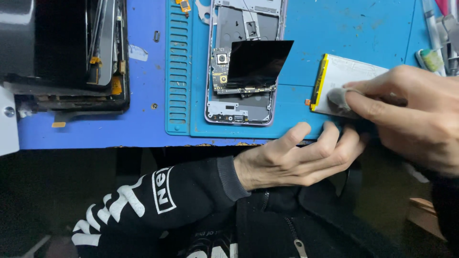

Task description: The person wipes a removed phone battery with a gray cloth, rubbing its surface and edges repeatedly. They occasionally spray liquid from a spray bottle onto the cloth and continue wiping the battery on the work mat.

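The right hand (416,114) presses a small grey wad (338,98), perhaps cloth, against the white battery (346,76), fingers pinched closed on the wad. The battery lies flat on the blue mat (334,28) near its front edge, its yellow strip facing left; the right hand covers its right part. The left hand (296,160) sits just below at the table edge, palm turned up, fingers loosely curled and open, holding nothing; its fingertips are near the battery's lower edge, though whether they touch it is hard to tell.

Left of the battery lies an opened phone frame (244,107) with a circuit board (221,71) showing and a black sheet (256,59) across its middle. Further left, off the mat, a dark dismantled device (62,52) rests on the blue table (143,124). Tools (442,33) crowd the top right corner.
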